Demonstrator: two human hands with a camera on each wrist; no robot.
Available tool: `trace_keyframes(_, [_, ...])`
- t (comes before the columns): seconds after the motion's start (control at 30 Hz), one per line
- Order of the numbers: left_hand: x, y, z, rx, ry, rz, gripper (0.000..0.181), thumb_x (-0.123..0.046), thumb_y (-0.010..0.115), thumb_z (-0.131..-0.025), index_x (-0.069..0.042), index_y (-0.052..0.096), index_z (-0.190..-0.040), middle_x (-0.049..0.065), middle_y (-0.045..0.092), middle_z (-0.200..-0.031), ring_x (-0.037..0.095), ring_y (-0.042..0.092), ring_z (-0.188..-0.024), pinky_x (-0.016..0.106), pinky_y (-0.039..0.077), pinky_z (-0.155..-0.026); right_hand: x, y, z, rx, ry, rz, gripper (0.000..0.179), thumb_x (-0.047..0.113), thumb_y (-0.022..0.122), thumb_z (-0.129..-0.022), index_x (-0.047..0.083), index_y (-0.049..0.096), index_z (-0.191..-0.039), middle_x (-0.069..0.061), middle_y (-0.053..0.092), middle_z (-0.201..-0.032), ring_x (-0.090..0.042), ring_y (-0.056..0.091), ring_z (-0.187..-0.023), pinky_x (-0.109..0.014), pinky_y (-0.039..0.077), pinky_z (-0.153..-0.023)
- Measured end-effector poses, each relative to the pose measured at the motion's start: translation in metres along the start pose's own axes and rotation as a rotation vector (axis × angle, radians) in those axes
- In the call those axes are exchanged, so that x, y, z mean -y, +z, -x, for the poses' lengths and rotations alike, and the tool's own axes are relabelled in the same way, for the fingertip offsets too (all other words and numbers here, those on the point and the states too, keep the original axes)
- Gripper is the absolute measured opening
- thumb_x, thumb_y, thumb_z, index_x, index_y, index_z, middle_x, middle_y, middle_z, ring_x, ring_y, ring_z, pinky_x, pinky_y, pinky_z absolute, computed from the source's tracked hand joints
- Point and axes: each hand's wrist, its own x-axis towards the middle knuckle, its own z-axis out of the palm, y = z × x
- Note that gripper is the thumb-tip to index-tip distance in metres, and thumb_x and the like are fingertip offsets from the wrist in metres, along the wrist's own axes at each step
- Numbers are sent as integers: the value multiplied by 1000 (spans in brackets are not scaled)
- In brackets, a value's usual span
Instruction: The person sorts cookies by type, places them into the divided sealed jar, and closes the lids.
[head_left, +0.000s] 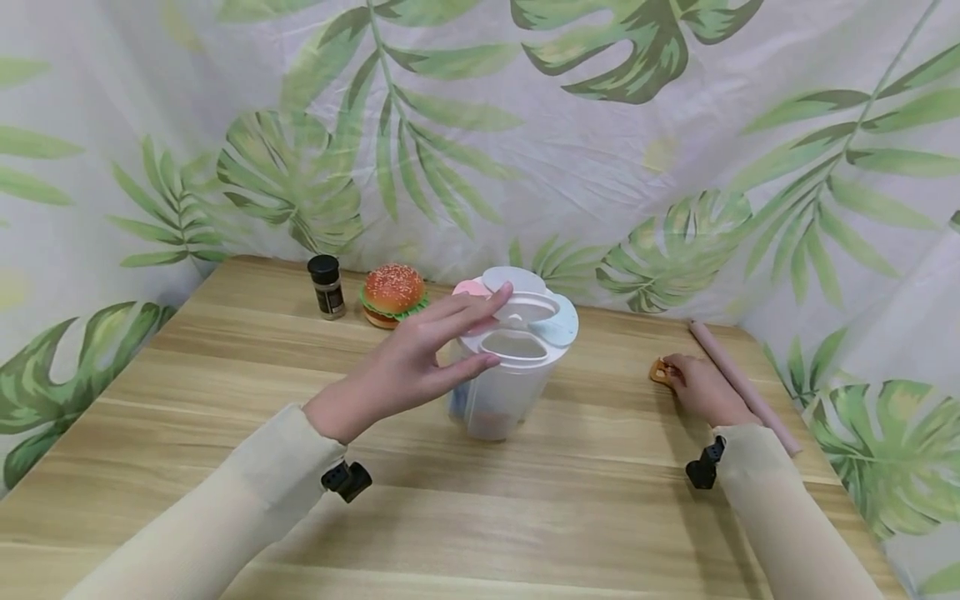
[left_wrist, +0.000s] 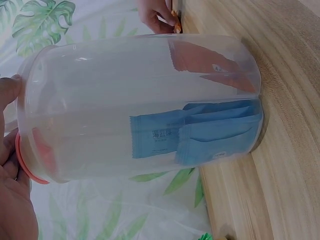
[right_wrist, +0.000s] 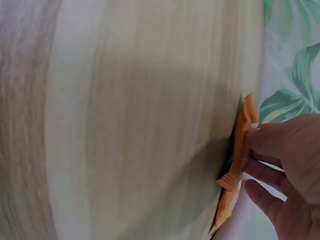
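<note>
A clear plastic storage canister (head_left: 501,400) stands upright on the table. Its lid has pink, white and pale blue flaps (head_left: 558,321) around two oval openings. My left hand (head_left: 420,354) rests on the lid's left side, fingers stretched out across it. Through the canister's wall, blue packets (left_wrist: 215,132) and a reddish-orange packet (left_wrist: 210,62) show at the bottom. Far to the right, my right hand (head_left: 705,387) pinches an orange packet (right_wrist: 241,140) between thumb and fingers at the tabletop. More orange wrapper (right_wrist: 226,207) shows just below it; whether that is a second packet I cannot tell.
Behind my left hand a toy hamburger (head_left: 393,293) sits beside a black-capped spice jar (head_left: 327,287). A pinkish rod (head_left: 742,387) lies along the table's right edge, close to my right hand. A leaf-patterned cloth (head_left: 450,125) hangs behind the wooden table (head_left: 525,517).
</note>
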Motion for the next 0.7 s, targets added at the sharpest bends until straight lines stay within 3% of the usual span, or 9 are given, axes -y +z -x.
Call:
trace_keyframes(0.17, [1, 2, 0, 7, -11, 11, 74, -16, 82, -93, -12, 48, -158, 6, 65, -144, 16, 64, -123, 35, 52, -110, -7, 5, -1, 0, -14, 29, 31, 4, 56, -106, -12, 62, -131, -30, 74, -113, -40, 74, -97, -56, 59, -86])
trace_keyframes(0.4, [0, 1, -1, 0, -8, 10, 73, -15, 82, -92, -11, 49, -157, 7, 66, -144, 17, 64, -123, 35, 52, -111, -8, 4, -3, -43, -6, 49, 35, 2, 63, -100, -13, 60, -132, -31, 71, -112, -42, 70, -98, -57, 57, -85])
trace_keyframes(0.7, [0, 1, -2, 3, -19, 6, 73, -16, 82, -92, -11, 49, -157, 6, 64, -147, 17, 64, -126, 36, 51, -113, -4, -3, 1, -70, -20, 38, 37, 5, 68, -98, -11, 61, -130, -30, 70, -106, -36, 67, -87, -54, 56, -79])
